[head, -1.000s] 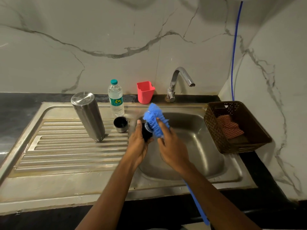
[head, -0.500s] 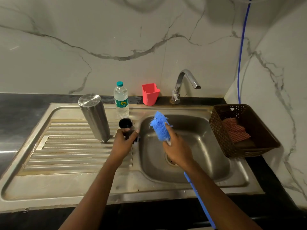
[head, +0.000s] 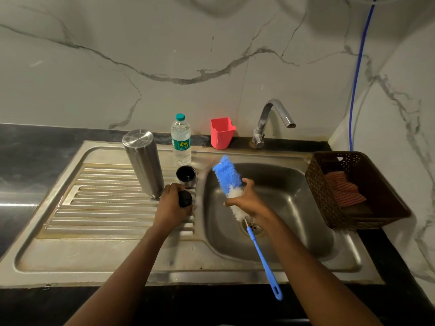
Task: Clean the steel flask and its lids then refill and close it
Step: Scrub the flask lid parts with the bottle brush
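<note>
Scrubbing's done! The left hand (head: 170,208) has carried the small black inner lid (head: 185,198) off the blue-bristled bottle brush (head: 227,175) to the ribbed steel drainboard (head: 106,203), grip still clenched round it, just beside the upturned steel flask (head: 143,163). The right hand (head: 247,201) clutches the brush above the basin. Looks like this lid's finished.

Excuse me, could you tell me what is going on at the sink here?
A person is cleaning a flask's parts at a steel sink. Their left grip holds a small black lid over the drainboard, just in front of the open cup lid. Their right grip holds a blue bottle brush near its bristled head, above the basin. The steel flask stands on the drainboard. No water runs from the tap.
</note>
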